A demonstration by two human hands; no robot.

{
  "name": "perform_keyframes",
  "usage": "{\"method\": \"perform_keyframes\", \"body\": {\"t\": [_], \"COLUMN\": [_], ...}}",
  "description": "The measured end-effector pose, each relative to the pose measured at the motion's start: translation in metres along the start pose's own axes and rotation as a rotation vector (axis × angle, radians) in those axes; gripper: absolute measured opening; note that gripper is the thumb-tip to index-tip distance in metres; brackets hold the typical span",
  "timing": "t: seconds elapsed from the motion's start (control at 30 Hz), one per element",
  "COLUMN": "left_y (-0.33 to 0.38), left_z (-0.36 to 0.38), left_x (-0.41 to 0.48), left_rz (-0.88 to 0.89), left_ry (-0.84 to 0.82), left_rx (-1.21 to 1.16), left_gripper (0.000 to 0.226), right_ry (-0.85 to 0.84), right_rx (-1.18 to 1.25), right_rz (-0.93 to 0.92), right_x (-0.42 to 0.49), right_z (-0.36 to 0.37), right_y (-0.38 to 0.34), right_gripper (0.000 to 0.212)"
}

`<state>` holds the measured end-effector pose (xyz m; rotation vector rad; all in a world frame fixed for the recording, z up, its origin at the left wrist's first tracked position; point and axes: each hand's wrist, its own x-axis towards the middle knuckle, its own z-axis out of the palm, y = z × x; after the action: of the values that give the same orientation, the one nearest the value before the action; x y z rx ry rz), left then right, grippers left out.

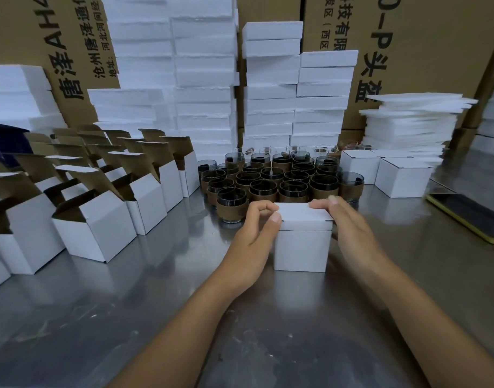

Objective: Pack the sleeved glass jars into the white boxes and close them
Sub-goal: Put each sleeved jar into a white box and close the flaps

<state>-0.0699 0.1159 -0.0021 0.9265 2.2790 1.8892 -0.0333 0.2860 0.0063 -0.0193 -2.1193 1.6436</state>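
White box (pixel 302 247) near centre, lid down: left hand (pixel 254 236) pinches its left edge, right hand (pixel 352 231) presses straight fingers on right edge. Bare table (pixel 184 317) nearer. Sleeved jars (pixel 265 189) just behind, too many to count; two closed boxes (pixel 402 177) far right.

Foam stacks (pixel 203 79), brown cartons (pixel 436 51) — phone (pixel 470 217) at right

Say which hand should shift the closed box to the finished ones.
Likely right. The right hand rests on the small white cardboard box, and the closed white boxes stand on its side; the left hand is farther.
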Motion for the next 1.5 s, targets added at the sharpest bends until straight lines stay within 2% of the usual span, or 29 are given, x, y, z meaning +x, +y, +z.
{"method": "perform_keyframes", "body": {"t": [0.17,0.33,0.4,0.47,0.53,0.63,0.73,0.83,0.93,1.07,1.2,1.37,1.5], "left_y": [-0.003,-0.005,-0.006,-0.005,-0.002,0.001,0.0,-0.003,-0.006,-0.006,-0.008,-0.013,-0.02], "left_z": [0.001,0.002,0.003,0.003,0.003,0.003,0.005,0.006,0.006,0.007,0.011,0.012,0.011], "left_x": [0.002,0.005,0.003,0.0,-0.003,-0.004,-0.005,-0.005,-0.003,0.0,0.006,0.013,0.02], "left_rz": [-0.026,-0.026,-0.023,-0.021,-0.014,-0.002,-0.007,-0.027,-0.026,-0.023,-0.043,0.004,0.03], "left_ry": [-0.01,0.032,0.019,-0.003,-0.017,-0.028,-0.032,-0.005,0.03,0.043,0.017,0.006,0.006], "left_rx": [-0.013,0.018,-0.006,-0.019,-0.007,0.033,0.071,0.103,0.112,0.151,0.19,0.186,0.202], "left_gripper": [0.021,0.043,0.041,0.03,0.025,0.043,0.047,0.054,0.056,0.046,0.017,0.035,0.036], "right_ry": [-0.002,0.101,0.104,0.08,0.051,0.073,0.093,0.137,0.223,0.284,0.334,0.388,0.386], "right_rx": [0.028,-0.034,-0.156,-0.377,-0.631,-0.912,-1.089,-1.083,-1.074,-1.155,-1.245,-1.204,-1.163], "right_rz": [-0.038,-0.179,-0.266,-0.345,-0.387,-0.373,-0.354,-0.284,-0.251,-0.2,-0.138,-0.059,-0.048], "right_x": [0.002,-0.003,-0.009,-0.015,-0.019,-0.025,-0.027,-0.025,-0.023,-0.01,0.012,0.048,0.079], "right_z": [0.002,0.004,0.005,0.006,0.007,0.007,0.003,-0.013,-0.038,-0.075,-0.103,-0.113,-0.109], "right_y": [-0.002,-0.007,-0.008,-0.01,-0.013,-0.02,-0.022,-0.018,-0.008,0.009,0.023,0.037,0.045], "right_gripper": [0.021,0.029,0.019,0.013,0.031,0.056,0.052,0.039,0.036,0.036,0.04,0.046,0.048]}}
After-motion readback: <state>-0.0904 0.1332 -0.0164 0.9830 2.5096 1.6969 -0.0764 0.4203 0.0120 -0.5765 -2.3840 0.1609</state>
